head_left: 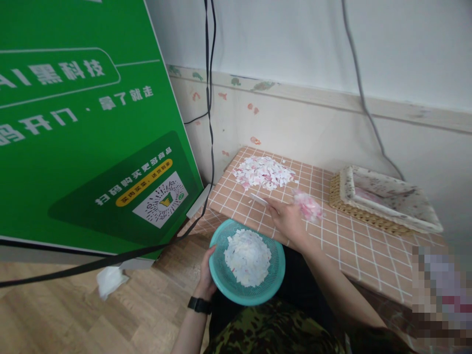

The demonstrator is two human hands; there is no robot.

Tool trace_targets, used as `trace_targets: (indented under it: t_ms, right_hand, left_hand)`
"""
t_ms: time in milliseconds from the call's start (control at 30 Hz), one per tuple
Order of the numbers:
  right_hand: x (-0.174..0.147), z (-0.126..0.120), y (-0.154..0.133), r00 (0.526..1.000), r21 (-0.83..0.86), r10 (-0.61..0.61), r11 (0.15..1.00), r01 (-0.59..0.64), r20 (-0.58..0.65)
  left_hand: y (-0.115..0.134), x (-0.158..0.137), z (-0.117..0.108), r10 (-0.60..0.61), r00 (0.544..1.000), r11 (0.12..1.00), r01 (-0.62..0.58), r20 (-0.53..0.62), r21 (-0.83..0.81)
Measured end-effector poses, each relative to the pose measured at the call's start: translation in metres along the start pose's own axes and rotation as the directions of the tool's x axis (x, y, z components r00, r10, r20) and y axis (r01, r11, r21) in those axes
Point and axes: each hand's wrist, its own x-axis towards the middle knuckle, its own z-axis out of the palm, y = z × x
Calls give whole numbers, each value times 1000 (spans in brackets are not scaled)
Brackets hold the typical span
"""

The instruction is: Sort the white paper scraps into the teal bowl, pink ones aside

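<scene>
Scraps of white and pink, flat and paper-like (263, 172), lie in a loose heap at the far left of a tabletop covered in brown, white-gridded cloth (363, 246), just beyond a person's right hand (289, 220). That hand is by far the nearer of the two to the heap, which sits ahead of its fingertips and slightly to the left. Its grip is closed on a slim white strip (260, 199), whether paper or tool cannot be told, the long axis running leftward and a little away from the body, passing in front of the heap rather than pointing straight into it. A blurred pink-and-white clump (309, 205) rests to the right of the knuckles.

Below the near edge of the tabletop, the left hand (207, 271) grips the left rim of a round turquoise perforated plastic basket (279, 265), holding it over the lap. A mound of small whitish pieces (248, 258) fills its middle, to the left of the right hand and nearer the body. Farther right on the tabletop stands a rectangular woven basket with a patterned cloth lining (372, 216).
</scene>
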Motion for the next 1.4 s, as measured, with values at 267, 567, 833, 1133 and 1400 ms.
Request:
trace_targets:
  t_ms: [267, 567, 833, 1133, 1400]
  right_hand:
    - [-24, -15, -6, 975, 281, -183, 949, 142, 127]
    - [-24, -29, -16, 971, 480, -150, 876, 43, 186]
    - [31, 18, -26, 1000, 135, -9, 991, 7, 14]
    - [45, 30, -22, 987, 101, -89, 992, 75, 137]
    - [58, 44, -29, 982, 275, -161, 953, 129, 98]
  left_hand:
    - [11, -6, 10, -5, 999, 1000, 6, 34, -9]
    - [27, -7, 19, 6, 1000, 1000, -7, 23, 9]
    - [29, -7, 20, 25, 1000, 999, -26, 17, 21]
    - [24, -14, 7, 35, 999, 999, -34, -20, 24]
    - [10, -10, 2, 36, 999, 999, -36, -36, 6]
